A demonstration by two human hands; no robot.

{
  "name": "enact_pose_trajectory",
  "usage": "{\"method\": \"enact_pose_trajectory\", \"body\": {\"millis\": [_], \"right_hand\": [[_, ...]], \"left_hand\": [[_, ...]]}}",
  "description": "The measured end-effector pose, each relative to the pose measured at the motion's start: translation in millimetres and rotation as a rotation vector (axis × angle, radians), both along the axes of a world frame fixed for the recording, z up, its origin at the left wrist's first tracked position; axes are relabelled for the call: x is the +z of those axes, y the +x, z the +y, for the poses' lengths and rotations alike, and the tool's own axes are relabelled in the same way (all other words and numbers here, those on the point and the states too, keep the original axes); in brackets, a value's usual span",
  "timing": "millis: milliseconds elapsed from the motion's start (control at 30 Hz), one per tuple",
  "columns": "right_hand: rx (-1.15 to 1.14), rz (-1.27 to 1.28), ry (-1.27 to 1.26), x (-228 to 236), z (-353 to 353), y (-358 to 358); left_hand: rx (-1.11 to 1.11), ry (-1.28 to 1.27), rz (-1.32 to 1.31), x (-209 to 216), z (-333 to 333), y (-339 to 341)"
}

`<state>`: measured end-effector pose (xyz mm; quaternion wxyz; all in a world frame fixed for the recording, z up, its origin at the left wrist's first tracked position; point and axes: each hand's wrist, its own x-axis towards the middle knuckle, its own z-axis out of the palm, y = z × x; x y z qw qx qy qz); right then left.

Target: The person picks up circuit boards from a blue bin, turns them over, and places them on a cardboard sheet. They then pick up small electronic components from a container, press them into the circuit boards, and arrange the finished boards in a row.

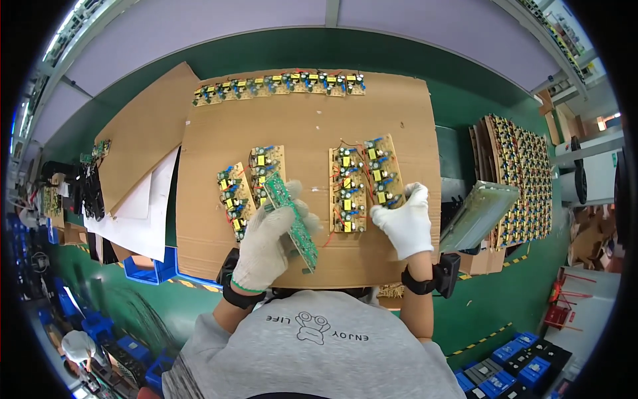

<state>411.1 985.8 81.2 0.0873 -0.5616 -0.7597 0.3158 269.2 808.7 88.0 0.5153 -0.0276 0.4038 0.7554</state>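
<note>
Two gloved hands work over a cardboard sheet [312,126] that covers the surface, with a grey sweatshirt [306,352] nearest and a dark strap around each wrist. The left hand [261,243] is closed on a green circuit board [297,223], thumb across its face and fingers behind the opposite edge. That board is held tilted, its solder side showing and its lower end near the cardboard's close edge. The right hand [404,223] is partly curled at the near end of a slanted component board [382,163], touching it; whether it is pinching the board cannot be told.

Just left of this lies an upright-running component board [347,193], with thin red wires about both. Beyond the left hand rest two more: a slanted left board [232,196] and a straighter board [267,159], partly hidden by the green one. To the right, a framed panel [480,216] leans before a large array of boards [525,179]; to the left lie white sheets [143,216]. Along the cardboard's far edge runs a row of small boards [279,85], yellow parts on each.
</note>
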Motion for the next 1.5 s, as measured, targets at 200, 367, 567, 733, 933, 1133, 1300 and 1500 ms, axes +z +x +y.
{"method": "enact_pose_trajectory", "body": {"millis": [200,367,567,733,933,1133,1300,1500], "right_hand": [[-0.223,0.759,-0.456,-23.1,28.7,40.5],[-0.250,1.643,-1.631,-13.2,30.8,71.7],[0.067,1.834,-1.551,-11.0,23.7,89.8],[-0.024,1.876,-1.529,1.6,16.8,89.6],[-0.209,1.992,-1.509,17.5,8.2,73.1],[-0.081,2.022,-1.589,11.7,3.6,70.6],[-0.149,1.975,-1.564,16.5,-1.7,68.5],[-0.180,1.979,-1.572,16.2,-3.2,67.0]], "left_hand": [[0.045,-0.036,0.033,0.9,3.3,3.0],[0.098,0.009,0.017,-9.9,3.7,3.0],[0.095,0.010,0.084,-13.2,9.6,4.9],[0.100,-0.006,0.116,-15.0,12.4,7.8],[0.104,0.040,0.067,-16.5,10.5,7.1],[0.114,0.056,0.067,-15.9,11.1,7.8],[0.128,0.057,0.070,-16.9,10.5,7.6],[0.130,0.046,0.069,-15.9,10.0,7.8]]}}
